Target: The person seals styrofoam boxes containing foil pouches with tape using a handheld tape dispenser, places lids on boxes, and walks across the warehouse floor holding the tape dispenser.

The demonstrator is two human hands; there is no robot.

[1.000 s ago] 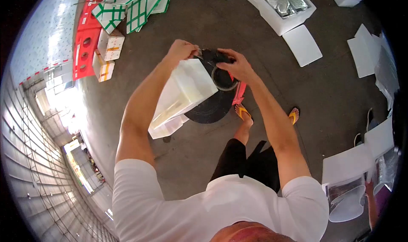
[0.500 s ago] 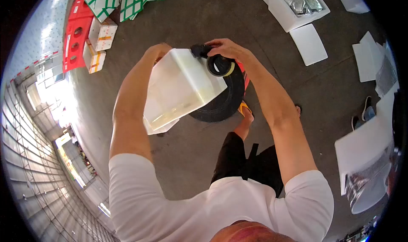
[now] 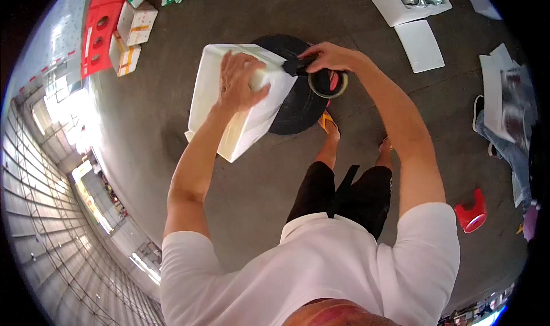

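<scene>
Head camera view: I see a person whose left hand [image 3: 238,83], half hidden behind the white box [image 3: 268,111] a moment ago, has come over it, fingers spread and closed on nothing; whether the palm presses down, I cannot tell. The box, directly beneath that hand, has turned, with more of the round black disc [image 3: 301,111] now showing past it. The right hand [image 3: 335,57] stays clamped on a black tape dispenser [image 3: 296,66], whose ring-shaped roll [image 3: 345,85] hangs just below the grip. The dispenser's tip meets or nearly meets the box's corner, so the box now seems steadied, if at all, by the spread hand.
</scene>
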